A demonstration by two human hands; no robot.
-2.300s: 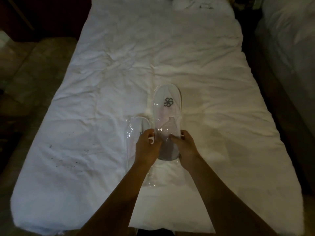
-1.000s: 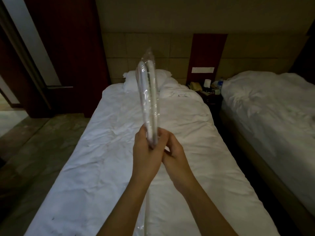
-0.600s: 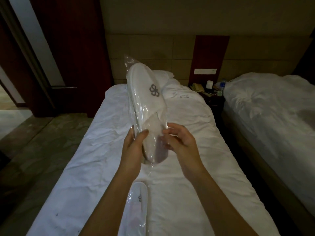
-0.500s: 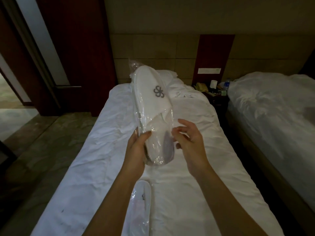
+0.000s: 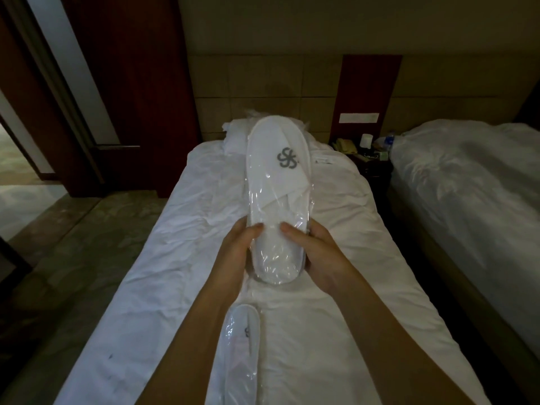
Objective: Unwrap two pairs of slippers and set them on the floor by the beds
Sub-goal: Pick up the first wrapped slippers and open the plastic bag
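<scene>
I hold a wrapped pair of white slippers upright in front of me, sealed in clear plastic, a grey flower logo on the toe. My left hand grips the heel end from the left, thumb on the plastic. My right hand grips it from the right, thumb also on top. A second wrapped pair of slippers lies on the white bed below my left forearm, partly hidden by it.
A second bed stands at the right, with a dark gap and a nightstand holding a phone and small items between the beds. Stone floor runs along the left. A dark wooden door is at the back left.
The held pair has turned from edge-on to flat, logo facing me. My right hand, open half a second ago, has closed on the heel end. My view has risen from the bed.
</scene>
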